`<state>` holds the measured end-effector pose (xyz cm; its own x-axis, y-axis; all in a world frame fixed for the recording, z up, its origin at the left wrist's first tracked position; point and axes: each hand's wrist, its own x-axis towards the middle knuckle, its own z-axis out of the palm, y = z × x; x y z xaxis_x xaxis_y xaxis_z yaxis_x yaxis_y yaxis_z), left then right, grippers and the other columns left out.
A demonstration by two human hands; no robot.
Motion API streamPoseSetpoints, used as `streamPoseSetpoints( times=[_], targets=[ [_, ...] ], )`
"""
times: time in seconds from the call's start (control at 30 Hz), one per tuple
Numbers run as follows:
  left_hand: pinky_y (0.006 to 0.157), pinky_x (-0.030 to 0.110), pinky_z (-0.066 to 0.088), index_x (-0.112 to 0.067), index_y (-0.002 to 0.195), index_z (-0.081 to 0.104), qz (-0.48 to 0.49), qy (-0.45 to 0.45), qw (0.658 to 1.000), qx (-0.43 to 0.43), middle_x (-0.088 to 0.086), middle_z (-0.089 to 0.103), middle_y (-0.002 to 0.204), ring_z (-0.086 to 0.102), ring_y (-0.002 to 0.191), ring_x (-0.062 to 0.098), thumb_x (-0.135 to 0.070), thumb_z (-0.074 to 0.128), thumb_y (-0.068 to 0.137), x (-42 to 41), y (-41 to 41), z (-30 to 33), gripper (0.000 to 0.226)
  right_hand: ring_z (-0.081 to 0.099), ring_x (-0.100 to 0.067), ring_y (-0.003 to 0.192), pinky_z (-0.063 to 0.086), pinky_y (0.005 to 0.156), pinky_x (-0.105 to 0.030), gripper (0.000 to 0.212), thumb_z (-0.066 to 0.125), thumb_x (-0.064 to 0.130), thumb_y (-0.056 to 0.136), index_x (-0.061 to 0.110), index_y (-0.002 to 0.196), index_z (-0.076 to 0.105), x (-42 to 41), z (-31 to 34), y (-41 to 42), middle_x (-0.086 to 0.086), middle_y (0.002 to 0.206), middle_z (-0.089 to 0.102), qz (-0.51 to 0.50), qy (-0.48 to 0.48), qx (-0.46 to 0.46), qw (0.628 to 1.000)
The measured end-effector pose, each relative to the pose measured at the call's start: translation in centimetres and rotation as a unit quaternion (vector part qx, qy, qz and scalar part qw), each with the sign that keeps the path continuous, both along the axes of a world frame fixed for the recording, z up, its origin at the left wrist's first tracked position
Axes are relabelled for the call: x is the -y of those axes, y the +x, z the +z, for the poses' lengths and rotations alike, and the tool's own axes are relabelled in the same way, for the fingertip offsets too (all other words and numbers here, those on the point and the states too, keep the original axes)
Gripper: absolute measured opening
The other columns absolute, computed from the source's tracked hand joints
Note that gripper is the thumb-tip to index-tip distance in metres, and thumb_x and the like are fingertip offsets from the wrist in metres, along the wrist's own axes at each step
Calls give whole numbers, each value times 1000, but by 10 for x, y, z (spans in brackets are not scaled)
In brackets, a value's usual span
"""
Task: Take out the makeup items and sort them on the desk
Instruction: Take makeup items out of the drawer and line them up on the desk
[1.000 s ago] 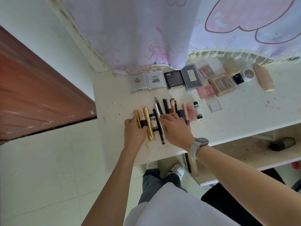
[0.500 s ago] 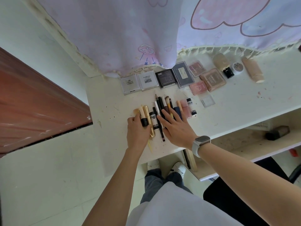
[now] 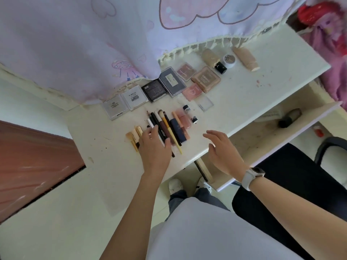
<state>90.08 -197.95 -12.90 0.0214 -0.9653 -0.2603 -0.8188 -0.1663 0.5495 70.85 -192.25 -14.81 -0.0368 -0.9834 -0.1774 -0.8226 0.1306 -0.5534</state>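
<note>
Most of the sorting looks done to me. Along the back of my desk (image 3: 262,94), just under the curtain's (image 3: 93,44) fringe, the flat compacts sit in a row: two silver ones (image 3: 124,103) at the left, two dark palettes (image 3: 163,85) next, then the pink and tan blush cases (image 3: 199,79). Further right I have grouped the foundation tubes and a small round jar (image 3: 229,60). Nearer to me lie the slim things, side by side: pencils and brushes (image 3: 163,126), a dark blue tube (image 3: 177,132), pink lip tubes (image 3: 183,119) and two small black-capped sticks (image 3: 187,108). My left hand (image 3: 155,147) rests flat on the near end of this row, fingers straight, pressing the gold lipsticks (image 3: 135,133) and pencils together without gripping any of them. My right hand (image 3: 223,149) hovers over the desk edge just right of the row, fingers spread and relaxed, holding nothing. I see no bag or pouch in view, so I cannot tell whether anything is left to take out. What remains, I judge, is only tidying: squaring up the slanted pencils and the clear square case (image 3: 205,104) lying by itself.
</note>
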Motion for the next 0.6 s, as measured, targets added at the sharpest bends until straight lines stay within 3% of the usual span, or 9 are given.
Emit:
streamPoseSetpoints(
  times=[0.13, 0.33, 0.6],
  targets=[
    [100, 39, 38, -11, 128, 44, -144, -24, 988, -55, 11, 41, 134, 39, 122, 25, -21, 51, 91, 3, -76, 9, 38, 44, -19, 121, 38, 96, -24, 35, 42, 5, 93, 8, 126, 51, -28, 1, -50, -6, 129, 50, -117, 14, 22, 993],
    [92, 28, 40, -9, 125, 50, -324, -15, 939, -117, 8, 47, 128, 47, 115, 21, -17, 48, 93, -23, -190, 3, 33, 51, -21, 110, 45, 85, -29, 36, 40, 6, 94, 8, 128, 49, -68, -6, -133, -8, 125, 52, -258, 23, 36, 965],
    [97, 29, 34, -4, 131, 45, -424, 66, 903, -31, 13, 45, 133, 46, 120, 25, -12, 44, 94, -27, -306, -51, 38, 34, -21, 132, 34, 102, -29, 41, 37, 10, 95, 8, 136, 40, -81, -47, -226, -7, 141, 40, -373, -15, 43, 927]
  ],
)
